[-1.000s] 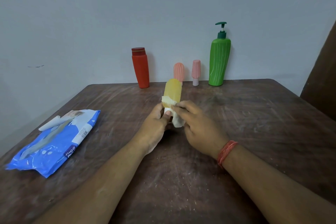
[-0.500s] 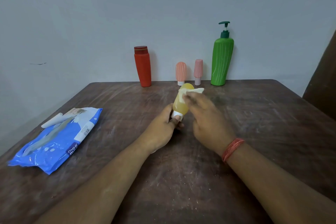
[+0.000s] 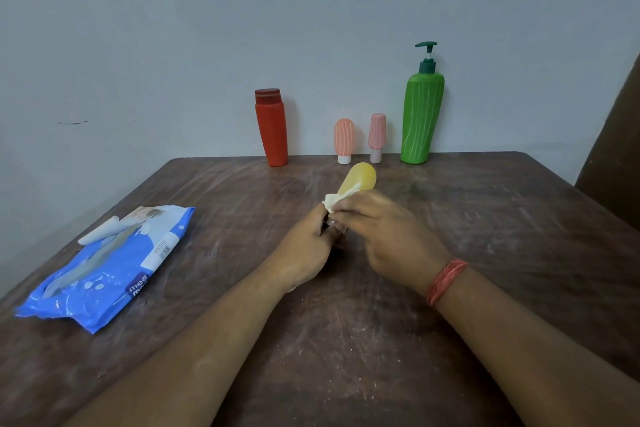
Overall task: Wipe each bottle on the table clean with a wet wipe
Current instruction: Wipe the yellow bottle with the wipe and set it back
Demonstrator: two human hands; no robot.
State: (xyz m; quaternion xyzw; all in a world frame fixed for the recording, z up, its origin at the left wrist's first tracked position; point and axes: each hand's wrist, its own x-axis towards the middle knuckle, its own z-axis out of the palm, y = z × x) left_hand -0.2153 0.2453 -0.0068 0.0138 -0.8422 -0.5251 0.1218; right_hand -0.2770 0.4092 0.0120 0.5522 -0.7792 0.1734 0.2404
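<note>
Down from the cap end, my right hand (image 3: 388, 236) has dragged the wipe (image 3: 337, 198), pinching it on the yellow bottle (image 3: 360, 178). My left hand (image 3: 308, 250) grips its base. Bare table (image 3: 485, 218) lies all around.

A dark brown wooden table (image 3: 502, 225), its top scuffed and streaked with pale marks, fills the lower half of the frame. Behind it, a plain pale grey-blue wall (image 3: 207, 28) covers the upper half; a short dark mark (image 3: 72, 122) is seen on the wall at the left, about mid-height. At the right edge of the frame, a dark brown slanted panel (image 3: 613, 156) is partly shown beside the table's far right corner; what it is cannot be told.
</note>
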